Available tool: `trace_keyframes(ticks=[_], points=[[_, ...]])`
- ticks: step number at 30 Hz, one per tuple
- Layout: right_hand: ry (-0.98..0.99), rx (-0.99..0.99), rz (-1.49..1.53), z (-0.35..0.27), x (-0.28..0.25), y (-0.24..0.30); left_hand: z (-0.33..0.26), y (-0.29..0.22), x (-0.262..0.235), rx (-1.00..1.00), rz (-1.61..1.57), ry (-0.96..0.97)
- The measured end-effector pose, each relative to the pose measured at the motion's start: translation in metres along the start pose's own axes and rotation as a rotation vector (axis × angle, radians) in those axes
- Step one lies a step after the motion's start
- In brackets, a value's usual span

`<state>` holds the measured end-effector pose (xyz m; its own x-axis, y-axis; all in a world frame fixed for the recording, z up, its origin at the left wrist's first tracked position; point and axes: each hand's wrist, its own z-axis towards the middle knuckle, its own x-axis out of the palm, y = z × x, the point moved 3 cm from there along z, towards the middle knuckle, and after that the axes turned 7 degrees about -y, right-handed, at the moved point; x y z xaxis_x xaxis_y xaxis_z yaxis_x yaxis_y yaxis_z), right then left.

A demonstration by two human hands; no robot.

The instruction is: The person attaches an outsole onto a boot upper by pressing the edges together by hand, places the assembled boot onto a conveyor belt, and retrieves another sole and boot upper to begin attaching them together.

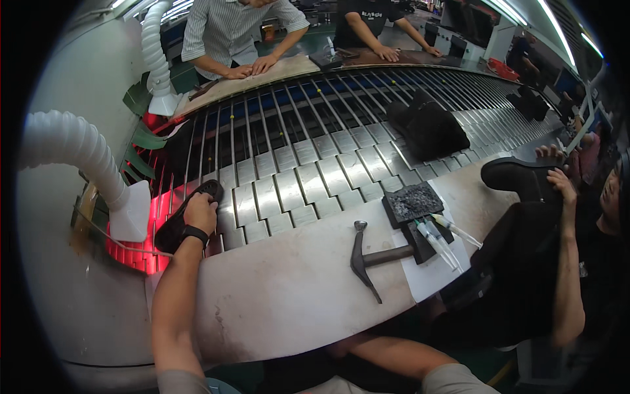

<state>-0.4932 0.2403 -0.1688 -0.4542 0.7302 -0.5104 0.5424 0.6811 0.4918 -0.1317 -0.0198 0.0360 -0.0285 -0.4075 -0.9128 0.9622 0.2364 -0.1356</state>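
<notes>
My left hand (201, 213) reaches out over the metal slat conveyor (259, 196), with a dark band round its wrist. Its fingers are closed on a black shoe (172, 231) that lies at the conveyor's left end, in red light. Part of the shoe is covered by the hand. Of my right arm (400, 354) only the forearm shows, bent in below the table's near edge; the hand itself is hidden there. A hammer (387, 255) with a curved metal head lies on the pale tabletop (282, 305), apart from both hands.
Beside the hammer stand a black holder with a rough grey pad (413, 202) and white-handled brushes (441, 245) on paper (423, 281). Dark boots (430, 128) rest on the conveyor. White ducts (128, 213) hang left. At right, a person handles a black boot (515, 176); others stand across.
</notes>
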Motion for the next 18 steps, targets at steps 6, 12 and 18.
trace_keyframes(ticks=[6, 12, 18], points=[[-0.011, -0.018, -0.078, -0.014, 0.017, 0.003, -0.007, -0.077, -0.005, 0.007, 0.201, 0.176], [-0.248, 0.056, 0.151, -0.038, 0.008, -0.013, -0.01, -0.064, -0.053, -0.134, 0.285, 0.371], [-0.339, 0.046, 0.188, -0.067, -0.005, 0.004, -0.016, -0.088, -0.099, 0.119, 0.053, -0.095]])
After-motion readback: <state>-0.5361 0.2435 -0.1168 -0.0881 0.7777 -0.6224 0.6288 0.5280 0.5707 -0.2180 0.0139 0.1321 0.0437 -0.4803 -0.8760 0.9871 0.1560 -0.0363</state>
